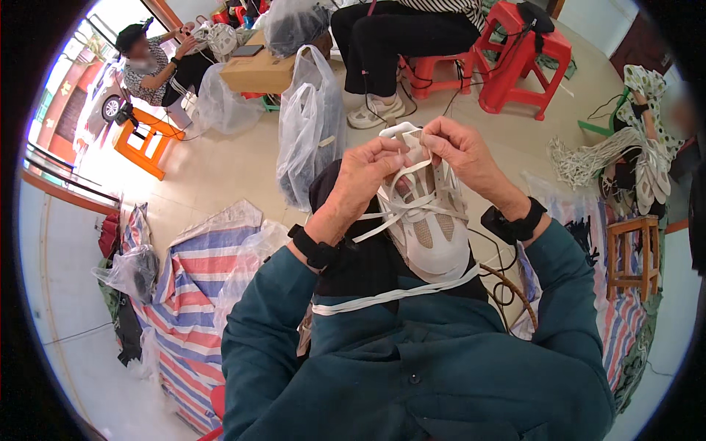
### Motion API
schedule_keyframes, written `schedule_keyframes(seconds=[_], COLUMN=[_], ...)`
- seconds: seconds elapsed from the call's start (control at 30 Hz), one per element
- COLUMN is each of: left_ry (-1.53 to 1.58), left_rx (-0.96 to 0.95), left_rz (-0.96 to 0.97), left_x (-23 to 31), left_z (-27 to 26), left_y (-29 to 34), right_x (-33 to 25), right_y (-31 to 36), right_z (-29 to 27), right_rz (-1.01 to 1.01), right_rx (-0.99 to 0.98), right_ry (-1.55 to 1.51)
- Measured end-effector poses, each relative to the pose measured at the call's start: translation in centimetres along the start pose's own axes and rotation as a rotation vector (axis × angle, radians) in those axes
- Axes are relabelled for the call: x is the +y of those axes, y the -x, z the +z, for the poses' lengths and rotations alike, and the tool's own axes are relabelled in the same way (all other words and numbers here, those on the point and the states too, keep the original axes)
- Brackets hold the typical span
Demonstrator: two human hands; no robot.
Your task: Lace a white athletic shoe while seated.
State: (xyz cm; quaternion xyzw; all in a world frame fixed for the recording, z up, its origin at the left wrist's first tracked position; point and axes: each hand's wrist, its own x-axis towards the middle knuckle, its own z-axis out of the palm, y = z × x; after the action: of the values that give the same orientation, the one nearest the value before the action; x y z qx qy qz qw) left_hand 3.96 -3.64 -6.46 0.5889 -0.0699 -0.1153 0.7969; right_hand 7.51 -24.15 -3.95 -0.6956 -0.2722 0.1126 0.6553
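A white and beige sneaker (430,228) rests on my lap, its toe pointing toward me. A white shoelace (409,207) runs loosely across its front. Near the shoe's opening, my left hand (371,167) pinches the lace between thumb and fingers. My right hand (465,156) is closed beside it at the eyelets, thumb and fingertips together on the lace by the tongue. The exact grip points are partly covered by the fingers. Another bundle of white laces (393,296) lies across my thighs below the toe.
Clear plastic bags (309,125) stand ahead, beside a cardboard box (257,71). Red stools (526,62) and a seated person are at the far side. A wooden stool (632,257) stands right, near hanging white laces (599,156). Striped sheeting (198,279) covers the left floor.
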Motion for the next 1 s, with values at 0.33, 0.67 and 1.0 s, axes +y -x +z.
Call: schedule_keyframes(seconds=[0.33,0.67,1.0], left_ry=[-0.288,-0.401,-0.35], left_rx=[0.012,0.126,0.124], left_rz=[0.362,0.265,0.15], left_x=[5.6,7.2,3.6], left_z=[6.4,5.3,0.6], left_y=[1.2,-1.6,-1.5], right_x=[1.5,1.8,-0.6], right_y=[0.2,0.4,-0.6], right_z=[1.5,1.7,1.9], right_rz=[-0.106,0.072,-0.236], right_rx=[0.013,0.076,0.165], right_ry=[-0.138,-0.154,-0.107])
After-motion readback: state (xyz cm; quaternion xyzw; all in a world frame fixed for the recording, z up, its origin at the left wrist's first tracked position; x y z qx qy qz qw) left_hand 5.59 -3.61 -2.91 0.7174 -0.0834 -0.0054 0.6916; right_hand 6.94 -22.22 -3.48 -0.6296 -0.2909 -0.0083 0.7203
